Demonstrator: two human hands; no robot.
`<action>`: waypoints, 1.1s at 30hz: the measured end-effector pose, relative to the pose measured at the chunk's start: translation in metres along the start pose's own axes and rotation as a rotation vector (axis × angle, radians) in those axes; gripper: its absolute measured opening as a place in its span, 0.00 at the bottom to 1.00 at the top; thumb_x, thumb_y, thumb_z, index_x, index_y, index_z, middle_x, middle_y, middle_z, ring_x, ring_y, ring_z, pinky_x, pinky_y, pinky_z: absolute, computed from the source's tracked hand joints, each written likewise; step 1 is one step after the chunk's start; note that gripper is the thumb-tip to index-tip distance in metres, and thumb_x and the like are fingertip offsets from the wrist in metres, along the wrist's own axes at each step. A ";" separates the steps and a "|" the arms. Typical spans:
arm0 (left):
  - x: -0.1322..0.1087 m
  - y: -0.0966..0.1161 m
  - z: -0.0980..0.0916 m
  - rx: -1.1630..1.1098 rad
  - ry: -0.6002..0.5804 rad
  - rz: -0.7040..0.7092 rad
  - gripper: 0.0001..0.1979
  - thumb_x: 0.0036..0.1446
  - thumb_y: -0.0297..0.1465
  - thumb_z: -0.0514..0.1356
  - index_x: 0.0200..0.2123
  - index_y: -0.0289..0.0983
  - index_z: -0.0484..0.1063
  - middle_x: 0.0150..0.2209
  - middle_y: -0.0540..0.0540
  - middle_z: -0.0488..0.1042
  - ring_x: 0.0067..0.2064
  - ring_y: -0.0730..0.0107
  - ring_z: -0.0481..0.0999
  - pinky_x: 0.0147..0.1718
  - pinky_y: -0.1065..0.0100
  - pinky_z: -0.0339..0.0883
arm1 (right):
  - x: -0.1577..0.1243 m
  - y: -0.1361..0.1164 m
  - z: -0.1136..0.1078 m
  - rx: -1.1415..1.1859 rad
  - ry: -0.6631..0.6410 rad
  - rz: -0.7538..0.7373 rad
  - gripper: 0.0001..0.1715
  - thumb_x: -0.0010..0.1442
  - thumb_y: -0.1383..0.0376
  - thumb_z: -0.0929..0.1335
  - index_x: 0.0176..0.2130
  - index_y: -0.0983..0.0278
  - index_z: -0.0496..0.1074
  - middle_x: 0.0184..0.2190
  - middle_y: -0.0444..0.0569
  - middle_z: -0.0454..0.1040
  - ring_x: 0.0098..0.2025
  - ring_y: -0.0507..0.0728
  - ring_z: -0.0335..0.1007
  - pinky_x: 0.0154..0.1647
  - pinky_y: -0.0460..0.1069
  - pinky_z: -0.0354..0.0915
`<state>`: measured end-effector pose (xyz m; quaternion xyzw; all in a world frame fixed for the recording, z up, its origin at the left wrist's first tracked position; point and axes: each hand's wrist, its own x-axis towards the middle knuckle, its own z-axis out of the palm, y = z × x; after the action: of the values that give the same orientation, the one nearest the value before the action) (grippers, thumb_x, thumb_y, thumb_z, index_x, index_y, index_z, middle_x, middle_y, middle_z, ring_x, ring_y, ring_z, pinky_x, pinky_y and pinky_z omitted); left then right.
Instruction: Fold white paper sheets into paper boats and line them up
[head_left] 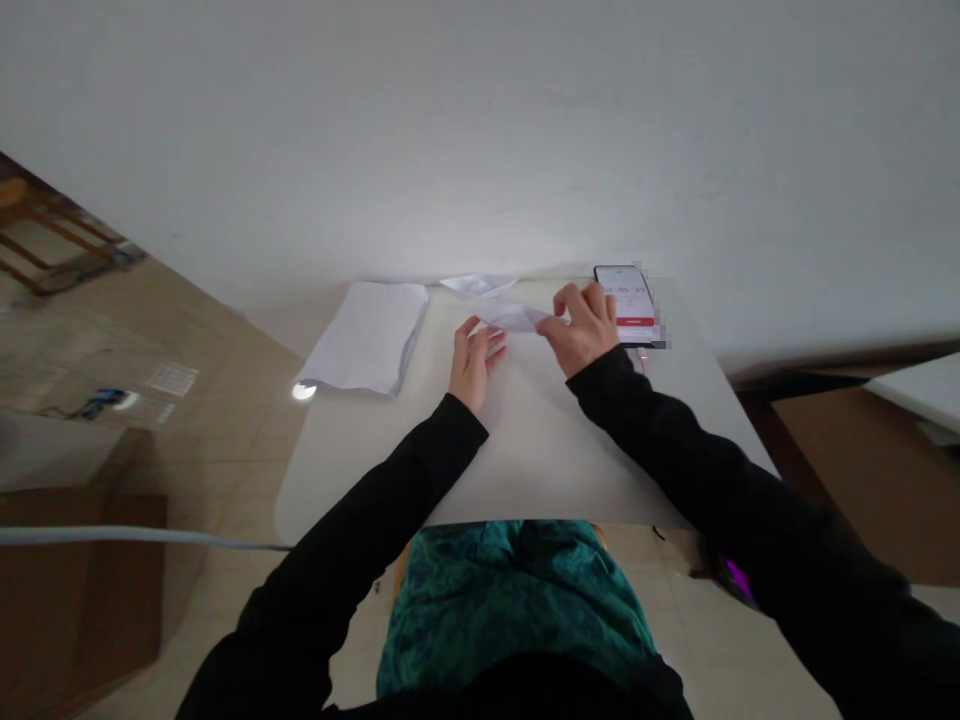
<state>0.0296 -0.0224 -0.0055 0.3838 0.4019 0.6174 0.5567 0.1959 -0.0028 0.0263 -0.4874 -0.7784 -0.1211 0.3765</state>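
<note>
A folded white paper piece point(517, 317) lies across the middle of the white table, between my two hands. My right hand point(581, 325) pinches its right end between thumb and fingers. At its left end is my left hand point(474, 362), with fingers apart and the fingertips touching or close to the paper. Just behind it, near the wall, rests another folded white paper point(480, 286). A stack of white sheets point(367, 338) lies at the table's left side, its corner over the edge.
A phone point(634, 312) with a lit timer screen lies beyond my right hand at the back right of the white table point(525, 470). The wall point(480, 140) borders the table's back edge. Brown cardboard boxes point(870, 470) stand to the right, beside the table.
</note>
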 end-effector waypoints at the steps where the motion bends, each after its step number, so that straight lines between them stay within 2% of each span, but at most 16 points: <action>1: 0.001 0.001 -0.002 0.035 0.021 0.031 0.21 0.58 0.45 0.57 0.49 0.41 0.60 0.48 0.42 0.70 0.48 0.68 0.74 0.47 0.63 0.69 | 0.009 0.015 0.001 -0.001 -0.048 -0.026 0.13 0.57 0.68 0.67 0.22 0.62 0.73 0.31 0.52 0.71 0.40 0.62 0.62 0.39 0.59 0.60; 4: 0.001 0.005 -0.006 0.120 0.050 0.097 0.20 0.60 0.45 0.55 0.50 0.40 0.61 0.48 0.41 0.70 0.45 0.68 0.74 0.43 0.65 0.69 | 0.038 0.062 0.008 -0.009 -0.293 -0.083 0.10 0.52 0.69 0.70 0.20 0.62 0.74 0.24 0.50 0.69 0.35 0.60 0.60 0.36 0.57 0.59; 5: 0.001 0.005 -0.007 0.134 0.050 0.105 0.19 0.60 0.44 0.55 0.49 0.40 0.61 0.47 0.41 0.70 0.44 0.69 0.74 0.42 0.65 0.69 | 0.046 0.075 0.012 -0.012 -0.335 -0.089 0.11 0.52 0.68 0.70 0.20 0.62 0.73 0.22 0.50 0.68 0.34 0.59 0.60 0.36 0.57 0.59; 7: 0.001 0.005 -0.008 0.155 0.039 0.118 0.18 0.60 0.44 0.55 0.48 0.40 0.62 0.46 0.41 0.70 0.42 0.69 0.74 0.40 0.65 0.69 | 0.059 0.095 0.021 -0.007 -0.326 -0.093 0.15 0.52 0.65 0.71 0.16 0.62 0.70 0.19 0.49 0.65 0.33 0.57 0.59 0.37 0.56 0.60; 10: 0.001 0.004 -0.007 0.199 0.015 0.140 0.16 0.60 0.43 0.55 0.46 0.40 0.63 0.45 0.42 0.70 0.41 0.70 0.74 0.39 0.66 0.69 | 0.067 0.107 0.032 -0.063 -0.316 -0.105 0.21 0.55 0.62 0.69 0.14 0.63 0.65 0.19 0.49 0.66 0.34 0.57 0.60 0.38 0.55 0.59; 13: 0.001 0.003 -0.007 0.232 -0.015 0.150 0.15 0.60 0.42 0.55 0.45 0.39 0.63 0.44 0.43 0.70 0.39 0.71 0.74 0.38 0.66 0.68 | 0.070 0.104 0.038 -0.133 -0.344 -0.148 0.23 0.59 0.65 0.65 0.15 0.64 0.64 0.22 0.51 0.69 0.37 0.57 0.62 0.40 0.55 0.58; 17: 0.001 0.003 -0.008 0.247 -0.025 0.154 0.12 0.60 0.38 0.55 0.45 0.39 0.63 0.43 0.43 0.70 0.39 0.71 0.74 0.37 0.67 0.68 | 0.074 0.092 0.037 -0.275 -0.453 -0.182 0.19 0.59 0.70 0.64 0.18 0.65 0.68 0.25 0.51 0.72 0.38 0.57 0.63 0.38 0.53 0.57; 21: 0.000 0.003 -0.008 0.304 -0.041 0.150 0.10 0.60 0.33 0.53 0.45 0.40 0.61 0.43 0.44 0.71 0.40 0.71 0.75 0.39 0.66 0.69 | 0.080 0.074 0.024 -0.501 -0.666 -0.151 0.14 0.60 0.72 0.61 0.32 0.66 0.76 0.35 0.54 0.75 0.43 0.58 0.65 0.40 0.52 0.58; 24: -0.002 0.005 -0.009 0.386 -0.054 0.165 0.10 0.61 0.31 0.51 0.46 0.40 0.60 0.44 0.43 0.71 0.40 0.70 0.75 0.39 0.65 0.70 | 0.082 0.063 0.010 -0.562 -0.740 -0.169 0.14 0.60 0.71 0.61 0.39 0.65 0.76 0.41 0.53 0.75 0.47 0.58 0.65 0.42 0.51 0.59; 27: 0.000 0.013 -0.014 0.659 -0.075 0.357 0.11 0.61 0.31 0.52 0.47 0.40 0.61 0.46 0.42 0.70 0.44 0.67 0.73 0.41 0.63 0.69 | 0.084 0.059 0.002 -0.545 -0.735 -0.184 0.12 0.59 0.69 0.64 0.42 0.63 0.75 0.44 0.51 0.73 0.49 0.58 0.64 0.43 0.50 0.60; 30: 0.009 0.027 -0.016 1.094 -0.035 0.651 0.10 0.59 0.28 0.54 0.45 0.41 0.66 0.50 0.43 0.68 0.53 0.61 0.66 0.53 0.55 0.61 | 0.084 0.061 0.000 -0.488 -0.722 -0.198 0.11 0.58 0.68 0.66 0.40 0.62 0.76 0.44 0.51 0.73 0.50 0.59 0.64 0.44 0.51 0.62; 33: 0.025 0.039 -0.010 1.404 0.047 0.656 0.12 0.58 0.29 0.57 0.46 0.42 0.68 0.57 0.43 0.63 0.58 0.53 0.60 0.56 0.51 0.54 | 0.083 0.067 0.004 -0.434 -0.696 -0.187 0.10 0.57 0.67 0.67 0.40 0.61 0.76 0.43 0.51 0.72 0.49 0.60 0.64 0.44 0.52 0.63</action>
<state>0.0035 0.0000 0.0270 0.7330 0.5764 0.3592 -0.0372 0.2309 0.0879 0.0695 -0.4946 -0.8565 -0.1440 -0.0328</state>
